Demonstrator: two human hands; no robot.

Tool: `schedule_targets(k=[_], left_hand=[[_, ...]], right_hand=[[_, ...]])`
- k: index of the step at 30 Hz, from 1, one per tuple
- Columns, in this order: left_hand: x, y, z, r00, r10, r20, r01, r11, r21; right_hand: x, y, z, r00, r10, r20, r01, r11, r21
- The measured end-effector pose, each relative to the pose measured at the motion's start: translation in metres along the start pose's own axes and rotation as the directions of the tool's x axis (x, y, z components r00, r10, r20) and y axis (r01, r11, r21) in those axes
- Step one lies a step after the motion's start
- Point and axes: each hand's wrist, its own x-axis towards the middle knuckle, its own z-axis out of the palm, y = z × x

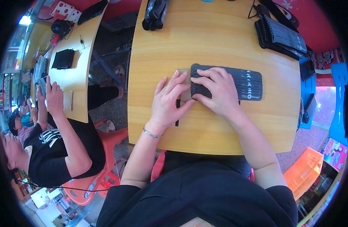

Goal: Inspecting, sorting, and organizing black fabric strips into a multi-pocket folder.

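A row of overlapping dark grey strips (251, 85), with rounded ends and small white marks, lies on the wooden table (162, 45) before me. My right hand (217, 89) bends over their left end, fingers at the upper part and thumb at the lower edge, gripping the stack. Beside that end is a brown cardboard piece (185, 95). My left hand (168, 101) rests on it with fingers spread, its thumb reaching to the strips' lower left corner. A narrow black band (177, 119) shows below the left hand; part of it is hidden.
More dark strips (282, 38) are piled at the far right, and a black bundle (155, 15) lies at the far left. Left, a co-worker (64, 151) sits at another table (81, 72). An orange basket (304, 172) and a blue chair (337, 98) stand at the right.
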Motion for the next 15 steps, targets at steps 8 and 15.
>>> schedule_targets(k=[8, 15], left_hand=[[-0.0001, 0.0021, -0.0005, 1.0, -0.007, -0.001, 0.007, 1.0, 0.002], [0.0006, 0.0014, -0.0007, 1.0, -0.006, 0.027, 0.006, 1.0, 0.014]], right_hand=[[0.0004, -0.0014, -0.0004, 1.0, 0.0, -0.006, 0.0, 1.0, 0.0], [-0.0003, -0.0001, 0.0019, 1.0, -0.012, -0.021, 0.012, 1.0, 0.006]])
